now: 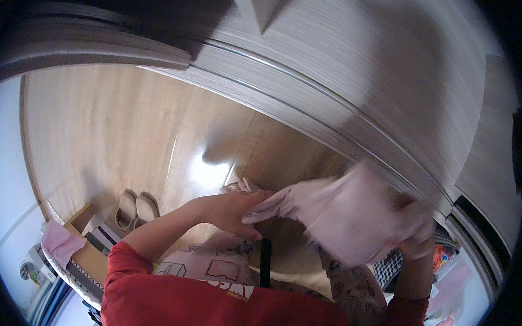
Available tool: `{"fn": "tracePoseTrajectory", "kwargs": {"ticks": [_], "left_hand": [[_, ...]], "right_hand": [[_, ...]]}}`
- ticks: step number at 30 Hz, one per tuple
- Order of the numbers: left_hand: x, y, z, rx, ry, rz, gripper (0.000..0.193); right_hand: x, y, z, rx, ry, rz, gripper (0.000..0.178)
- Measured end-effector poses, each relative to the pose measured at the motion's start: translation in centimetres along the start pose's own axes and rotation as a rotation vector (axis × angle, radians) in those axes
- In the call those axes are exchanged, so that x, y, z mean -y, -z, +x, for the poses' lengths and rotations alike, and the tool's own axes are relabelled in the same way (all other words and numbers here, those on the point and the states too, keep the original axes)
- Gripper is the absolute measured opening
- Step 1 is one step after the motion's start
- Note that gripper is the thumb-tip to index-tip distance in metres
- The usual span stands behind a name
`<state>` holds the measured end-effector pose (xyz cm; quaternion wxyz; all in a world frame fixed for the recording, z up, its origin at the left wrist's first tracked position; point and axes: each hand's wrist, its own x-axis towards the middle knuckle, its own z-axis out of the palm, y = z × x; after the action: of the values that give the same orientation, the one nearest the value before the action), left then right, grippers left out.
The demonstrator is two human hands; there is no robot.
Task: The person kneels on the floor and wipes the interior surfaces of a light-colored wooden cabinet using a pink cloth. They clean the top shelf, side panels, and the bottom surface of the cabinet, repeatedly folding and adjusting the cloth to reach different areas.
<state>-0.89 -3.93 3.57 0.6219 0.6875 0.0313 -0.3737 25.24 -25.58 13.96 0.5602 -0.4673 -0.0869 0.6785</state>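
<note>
A light pink cloth (348, 214), perhaps a garment, is stretched between my two hands above the floor. My left hand (231, 214) is closed on its narrow, bunched end. At the wider end, my right hand (414, 229) grips the cloth's edge; it is smeared by motion, and some of its fingers are hidden. The cloth is blurred too, so its exact kind cannot be made out. Below it are my patterned trousers (360, 290) and a dark strap (266, 263).
Ahead and right stands a pale wood-grain wardrobe (384, 58) with a sliding-door track (304, 74). Tan slippers (136, 210) rest on the wooden floor (113, 123) at left, near a box (84, 252) with a pink cloth on it. A houndstooth-patterned item (388, 271) lies at right.
</note>
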Motion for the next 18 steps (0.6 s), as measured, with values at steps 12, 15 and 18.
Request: {"fn": "tracePoseTrajectory", "kwargs": {"ticks": [12, 15, 18], "left_hand": [[-3.4, -1.2, -1.1, 0.273, -0.301, -0.52, 0.051], [-4.0, -1.8, -2.2, 0.335, 0.013, -1.2, 0.048], [-5.8, -1.1, 0.4, 0.289, -0.466, -0.397, 0.048]], "right_hand": [[-1.8, -5.2, -0.1, 0.001, -0.001, -0.43, 0.053], [-1.3, -3.9, -0.2, 0.09, -0.172, -0.168, 0.05], [-1.4, -4.0, -0.7, 0.056, -0.243, -0.166, 0.043]]}}
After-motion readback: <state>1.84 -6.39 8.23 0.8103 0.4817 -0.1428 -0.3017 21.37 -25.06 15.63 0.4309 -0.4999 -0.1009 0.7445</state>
